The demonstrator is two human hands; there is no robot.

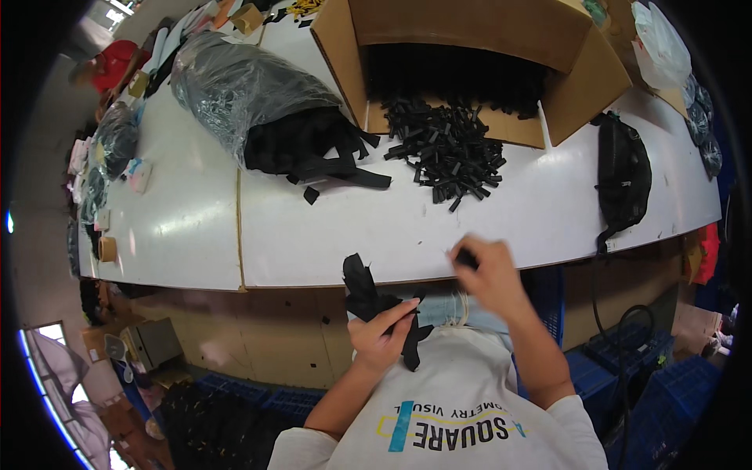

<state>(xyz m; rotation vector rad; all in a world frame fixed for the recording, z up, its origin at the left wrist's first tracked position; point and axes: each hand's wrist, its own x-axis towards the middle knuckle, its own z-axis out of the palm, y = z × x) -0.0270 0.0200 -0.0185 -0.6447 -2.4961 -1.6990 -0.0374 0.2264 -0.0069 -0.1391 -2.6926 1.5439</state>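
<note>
My left hand (376,341) is closed around some black fabric strips (360,283), whose ends stick out above and below the fingers, just off the table's front edge. To its right, my right hand (498,280) is blurred by motion and pinches a small black piece (468,258); its exact kind is hard to make out. Beyond the hands, a pile of small black tube-like pieces (450,157) lies on the white table (329,235). Left of the pile, more black strips (301,145) spill from a clear plastic bag (235,90).
An open cardboard box (470,23) with black contents stands behind the pile. A black pouch (624,172) lies at the right, below a white plastic bag (662,47). A tape roll (107,249) sits at the far left. Blue crates (666,407) stand under the table.
</note>
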